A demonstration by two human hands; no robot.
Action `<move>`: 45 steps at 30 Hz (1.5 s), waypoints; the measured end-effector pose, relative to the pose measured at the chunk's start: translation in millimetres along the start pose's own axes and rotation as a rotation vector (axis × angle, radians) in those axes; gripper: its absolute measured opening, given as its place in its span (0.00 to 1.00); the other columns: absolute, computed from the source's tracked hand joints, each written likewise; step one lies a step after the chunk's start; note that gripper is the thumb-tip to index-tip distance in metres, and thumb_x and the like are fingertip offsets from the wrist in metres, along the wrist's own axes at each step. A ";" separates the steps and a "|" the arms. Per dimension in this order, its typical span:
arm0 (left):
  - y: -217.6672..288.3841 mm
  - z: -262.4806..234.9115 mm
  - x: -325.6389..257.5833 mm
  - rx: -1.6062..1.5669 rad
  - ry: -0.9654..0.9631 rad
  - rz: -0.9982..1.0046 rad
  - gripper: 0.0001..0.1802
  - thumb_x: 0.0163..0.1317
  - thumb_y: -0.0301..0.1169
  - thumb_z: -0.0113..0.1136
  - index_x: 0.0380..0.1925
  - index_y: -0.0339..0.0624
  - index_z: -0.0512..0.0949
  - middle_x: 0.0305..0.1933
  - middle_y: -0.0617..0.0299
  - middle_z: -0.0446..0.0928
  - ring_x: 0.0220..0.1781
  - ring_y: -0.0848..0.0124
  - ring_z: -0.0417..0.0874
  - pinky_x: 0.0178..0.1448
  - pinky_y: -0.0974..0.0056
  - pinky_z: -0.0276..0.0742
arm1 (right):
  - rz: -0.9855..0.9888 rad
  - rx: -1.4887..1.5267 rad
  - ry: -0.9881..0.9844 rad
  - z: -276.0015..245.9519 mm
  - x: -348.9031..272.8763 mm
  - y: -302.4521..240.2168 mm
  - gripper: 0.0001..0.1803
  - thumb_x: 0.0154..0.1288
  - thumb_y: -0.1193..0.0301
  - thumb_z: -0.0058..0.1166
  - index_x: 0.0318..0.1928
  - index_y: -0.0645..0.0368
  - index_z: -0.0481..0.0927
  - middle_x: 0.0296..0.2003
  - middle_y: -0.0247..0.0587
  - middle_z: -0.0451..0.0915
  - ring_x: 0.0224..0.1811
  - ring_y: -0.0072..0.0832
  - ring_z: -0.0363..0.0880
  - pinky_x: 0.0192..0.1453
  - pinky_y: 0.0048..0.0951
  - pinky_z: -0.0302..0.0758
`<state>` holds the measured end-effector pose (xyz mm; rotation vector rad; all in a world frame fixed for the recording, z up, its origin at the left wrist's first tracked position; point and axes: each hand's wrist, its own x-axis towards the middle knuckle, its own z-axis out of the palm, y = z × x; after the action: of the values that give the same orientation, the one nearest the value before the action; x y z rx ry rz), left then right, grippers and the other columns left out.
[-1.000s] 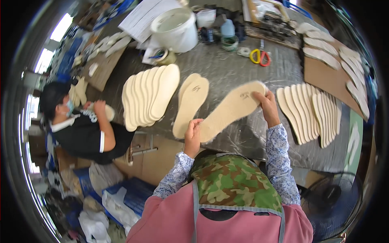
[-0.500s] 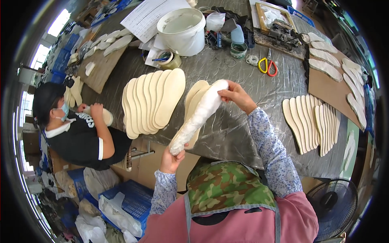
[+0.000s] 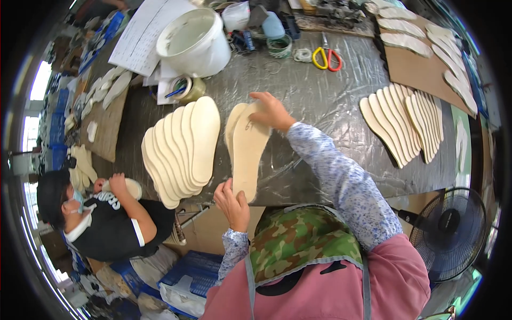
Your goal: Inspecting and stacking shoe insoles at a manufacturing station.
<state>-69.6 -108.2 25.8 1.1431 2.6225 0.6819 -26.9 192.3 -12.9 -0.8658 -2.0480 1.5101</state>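
Note:
A cream insole [image 3: 249, 154] lies flat side up near the table's front edge, with a small dark mark by its toe end. It overlaps another insole [image 3: 232, 125], whose left edge shows beneath. Across the toe end rests my right hand [image 3: 271, 113], fingers and thumb spread and partly hiding that end. My left hand [image 3: 233, 207] is at the heel end, its fingers stretched along the left edge and its thumb by the heel. A fanned stack of cream insoles [image 3: 184, 149] stands to the left of both hands.
More fanned insoles [image 3: 397, 125] lie on the right, below a brown board [image 3: 410, 66] with white pieces. Behind are a white bucket [image 3: 194, 45], a jar [image 3: 189, 89] and scissors [image 3: 326, 58]. A co-worker [image 3: 109, 218] sits at left; a fan [image 3: 450, 229] stands at right.
The insole held up with its white fluffy side showing is now down on the other insole, cream side up. Both hands have loosened around it. The view has shifted.

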 end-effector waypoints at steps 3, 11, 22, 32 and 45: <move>-15.4 21.1 4.1 -0.203 0.014 0.051 0.36 0.59 0.30 0.55 0.68 0.32 0.58 0.68 0.40 0.61 0.68 0.44 0.62 0.71 0.49 0.56 | 0.021 -0.314 0.217 19.2 0.7 22.7 0.48 0.47 0.53 0.70 0.64 0.65 0.63 0.61 0.67 0.65 0.60 0.57 0.68 0.63 0.49 0.69; -7.3 57.5 39.3 -0.254 -0.088 -0.012 0.40 0.58 0.28 0.54 0.71 0.30 0.53 0.70 0.35 0.59 0.70 0.42 0.61 0.73 0.49 0.55 | -0.006 -0.062 0.015 -10.7 -59.1 32.5 0.44 0.53 0.64 0.64 0.67 0.69 0.58 0.57 0.63 0.72 0.59 0.52 0.74 0.62 0.41 0.72; 198.3 52.5 67.4 -0.110 0.074 0.361 0.27 0.59 0.22 0.50 0.62 0.32 0.66 0.69 0.42 0.61 0.71 0.46 0.60 0.74 0.48 0.54 | 0.081 -0.252 0.614 -430.3 -114.7 76.9 0.10 0.58 0.70 0.59 0.37 0.62 0.86 0.34 0.48 0.85 0.36 0.39 0.85 0.43 0.35 0.80; 294.5 136.7 50.1 -0.258 -0.447 0.625 0.22 0.62 0.23 0.51 0.58 0.37 0.72 0.66 0.46 0.65 0.63 0.51 0.71 0.67 0.55 0.66 | 0.309 -0.615 1.356 -700.0 -89.0 128.3 0.14 0.55 0.69 0.59 0.43 0.56 0.84 0.41 0.44 0.82 0.47 0.38 0.81 0.54 0.38 0.76; 236.6 177.5 91.3 -0.197 -0.548 0.602 0.19 0.66 0.25 0.50 0.56 0.44 0.77 0.61 0.49 0.73 0.64 0.53 0.72 0.68 0.57 0.67 | 0.822 -0.836 1.922 -868.4 -261.6 153.0 0.26 0.60 0.60 0.55 0.60 0.51 0.76 0.57 0.43 0.77 0.63 0.46 0.69 0.66 0.52 0.62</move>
<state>82.9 158.2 -13.9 1.7658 1.7253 0.5899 778.8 620.4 103.6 -2.2359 -0.5775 -0.4613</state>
